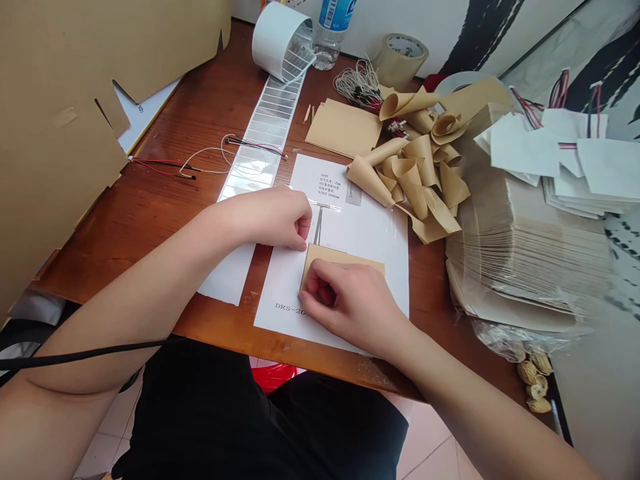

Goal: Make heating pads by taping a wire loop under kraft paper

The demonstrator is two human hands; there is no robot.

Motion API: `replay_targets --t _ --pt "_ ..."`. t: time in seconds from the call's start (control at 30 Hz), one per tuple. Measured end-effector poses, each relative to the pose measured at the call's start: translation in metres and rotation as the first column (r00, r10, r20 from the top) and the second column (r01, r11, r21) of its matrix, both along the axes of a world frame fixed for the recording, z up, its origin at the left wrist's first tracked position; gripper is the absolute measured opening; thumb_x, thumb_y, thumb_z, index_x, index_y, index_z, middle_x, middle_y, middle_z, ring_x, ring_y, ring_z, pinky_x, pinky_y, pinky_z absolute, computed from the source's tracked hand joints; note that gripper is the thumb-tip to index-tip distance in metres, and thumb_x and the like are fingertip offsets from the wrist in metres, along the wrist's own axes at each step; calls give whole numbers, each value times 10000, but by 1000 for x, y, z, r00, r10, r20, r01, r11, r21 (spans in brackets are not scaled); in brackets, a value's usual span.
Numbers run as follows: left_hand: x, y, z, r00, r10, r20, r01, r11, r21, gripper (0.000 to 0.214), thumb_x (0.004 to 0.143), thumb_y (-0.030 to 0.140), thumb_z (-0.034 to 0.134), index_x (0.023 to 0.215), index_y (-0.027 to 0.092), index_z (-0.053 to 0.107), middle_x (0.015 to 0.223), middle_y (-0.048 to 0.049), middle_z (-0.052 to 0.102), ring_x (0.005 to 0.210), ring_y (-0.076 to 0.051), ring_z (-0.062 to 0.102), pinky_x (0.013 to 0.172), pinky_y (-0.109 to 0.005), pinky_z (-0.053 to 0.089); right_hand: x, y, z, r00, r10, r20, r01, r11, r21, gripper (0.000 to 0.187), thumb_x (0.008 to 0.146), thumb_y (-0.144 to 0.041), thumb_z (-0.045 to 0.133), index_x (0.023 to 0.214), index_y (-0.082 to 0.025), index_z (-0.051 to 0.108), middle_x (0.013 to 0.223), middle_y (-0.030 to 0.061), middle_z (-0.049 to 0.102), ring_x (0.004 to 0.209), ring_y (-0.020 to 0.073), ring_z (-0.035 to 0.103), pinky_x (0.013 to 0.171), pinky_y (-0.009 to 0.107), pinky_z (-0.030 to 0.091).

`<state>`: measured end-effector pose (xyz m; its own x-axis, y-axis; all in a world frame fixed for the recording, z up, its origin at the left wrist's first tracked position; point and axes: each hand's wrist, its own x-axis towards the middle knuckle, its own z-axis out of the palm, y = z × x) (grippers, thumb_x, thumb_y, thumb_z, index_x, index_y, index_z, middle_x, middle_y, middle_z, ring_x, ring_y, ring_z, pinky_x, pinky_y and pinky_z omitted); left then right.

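A white printed sheet (367, 233) lies on the table in front of me. On its lower part rests a small brown paper sheet (345, 257), partly covered by my right hand (353, 303). My right thumb and curled fingers are closed at the brown sheet's left edge. My left hand (285, 217) is just above and to the left, fingers curled together near the sheet's upper left corner. Whatever it holds, if anything, is hidden. Between the hands and the printed text, a thin dark strip (319, 223) and a clear strip (325, 208) lie on the white sheet.
A label roll (283, 43) trails its strip (260, 133) down the table, with thin wires (240, 143) across it. Brown sheets (345, 127), curled brown paper (410, 173), tape (400, 60) and a bottle (330, 33) stand behind. Stacked cards (525, 247) are at right, a cardboard box (100, 60) left.
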<state>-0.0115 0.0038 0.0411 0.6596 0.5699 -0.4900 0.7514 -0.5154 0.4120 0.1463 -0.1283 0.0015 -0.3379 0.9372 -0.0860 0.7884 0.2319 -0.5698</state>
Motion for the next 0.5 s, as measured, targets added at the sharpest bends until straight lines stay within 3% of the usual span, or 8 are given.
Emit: replay_targets --t 0.5 --pt "0 1 -1 1000 -9 15 9 1000 -13 207 717 310 643 882 212 722 970 -45 751 834 -180 637 634 -281 395 -3 -2 -1 1000 -25 19 25 1000 -2 149 801 -231 580 702 -220 469 614 -46 602 549 111 481 536 258 274"
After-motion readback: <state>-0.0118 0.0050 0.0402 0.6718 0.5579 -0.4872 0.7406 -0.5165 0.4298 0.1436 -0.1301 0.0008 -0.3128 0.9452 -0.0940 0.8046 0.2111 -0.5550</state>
